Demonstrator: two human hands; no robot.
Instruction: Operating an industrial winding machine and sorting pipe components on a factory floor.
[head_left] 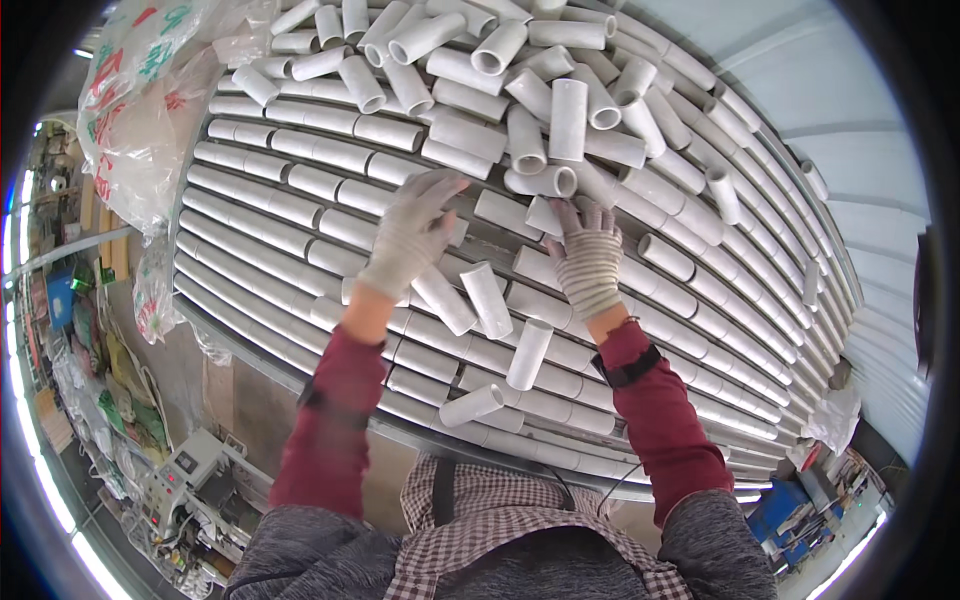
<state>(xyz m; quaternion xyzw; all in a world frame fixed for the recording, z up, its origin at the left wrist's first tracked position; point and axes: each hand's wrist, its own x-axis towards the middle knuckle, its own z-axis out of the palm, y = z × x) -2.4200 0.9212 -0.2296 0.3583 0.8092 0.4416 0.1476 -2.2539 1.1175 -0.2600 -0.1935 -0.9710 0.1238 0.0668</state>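
Short hollow white tubes lie end to end in long rows on a slotted rack (pixel 230 335). My left hand (pixel 413 232), in a pale knitted glove, hovers over the middle rows with its fingers apart and slightly blurred; it holds nothing visible. To its right, my gloved right hand (pixel 588 262) lies over the rows, fingers stretched forward, touching a white tube (pixel 543 216). Between and below the hands, loose tubes rest askew across the rows: a slanted tube (pixel 486 300), an upright-looking tube (pixel 530 354) and a tilted tube (pixel 471 405).
A heap of loose white tubes (pixel 568 120) covers the far part of the rack. Clear plastic bags (pixel 140 110) hang at the far left. A machine with a control panel (pixel 185 470) stands at lower left, and blue bins (pixel 780 515) at lower right.
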